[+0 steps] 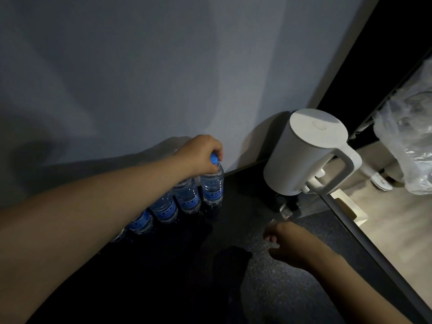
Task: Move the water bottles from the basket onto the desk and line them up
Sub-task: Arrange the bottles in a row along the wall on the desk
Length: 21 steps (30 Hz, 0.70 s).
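Setting: dim room; dark speckled desk (268, 288) against a pale wall (140, 66).
Progress: well along, by the look of it. A row of small water bottles stands along the wall edge of the desk; at least five show, the nearer ones partly hidden behind the left forearm.
Row: bottles upright, each touching or just beside its neighbour, running diagonally from lower left towards the kettle.
Bottle in hand: end bottle (212, 187), at the right end of the row, upright, its base apparently on the desk.
Left hand (201, 153): closed over the blue cap (214, 159) of the end bottle, fingers wrapped from above; judged to be setting it down or nudging it square.
Right hand (287, 244): low over the desk, well apart from the row; fingers loosely curled, blurred, so whether it holds anything cannot be told.
Basket: not in view, so how many bottles remain is unknown.
Left to do: release the end bottle; fetch any more; perhaps straighten the line.
Bottle look: clear ribbed plastic, full of water, blue label band around the lower body, blue screw cap; print too small to read.
Nearby: white electric kettle (308, 153) stands right of the row, apart from the end bottle; clear plastic bag (406, 141) off the desk's far right edge.
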Tool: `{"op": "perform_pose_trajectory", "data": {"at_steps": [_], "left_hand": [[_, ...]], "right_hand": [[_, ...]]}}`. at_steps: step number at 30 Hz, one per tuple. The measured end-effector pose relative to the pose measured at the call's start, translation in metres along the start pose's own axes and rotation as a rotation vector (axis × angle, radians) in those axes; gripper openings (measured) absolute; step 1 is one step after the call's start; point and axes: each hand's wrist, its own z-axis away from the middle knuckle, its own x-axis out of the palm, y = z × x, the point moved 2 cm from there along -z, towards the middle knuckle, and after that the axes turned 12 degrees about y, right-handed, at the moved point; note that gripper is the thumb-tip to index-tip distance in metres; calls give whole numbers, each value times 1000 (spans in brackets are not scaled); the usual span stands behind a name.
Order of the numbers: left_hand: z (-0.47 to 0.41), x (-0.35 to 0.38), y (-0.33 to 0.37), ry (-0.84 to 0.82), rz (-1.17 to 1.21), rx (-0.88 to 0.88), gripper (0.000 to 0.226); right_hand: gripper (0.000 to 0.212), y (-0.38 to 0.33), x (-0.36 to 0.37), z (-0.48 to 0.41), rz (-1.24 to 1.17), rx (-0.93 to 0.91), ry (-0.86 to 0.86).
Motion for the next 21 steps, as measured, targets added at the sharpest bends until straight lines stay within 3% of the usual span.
{"op": "perform_pose_trajectory", "data": {"at_steps": [21], "left_hand": [[29,-10,35,-30,-221,38,41]], "right_hand": [[38,-17,-13,50,23,5,68]]}}
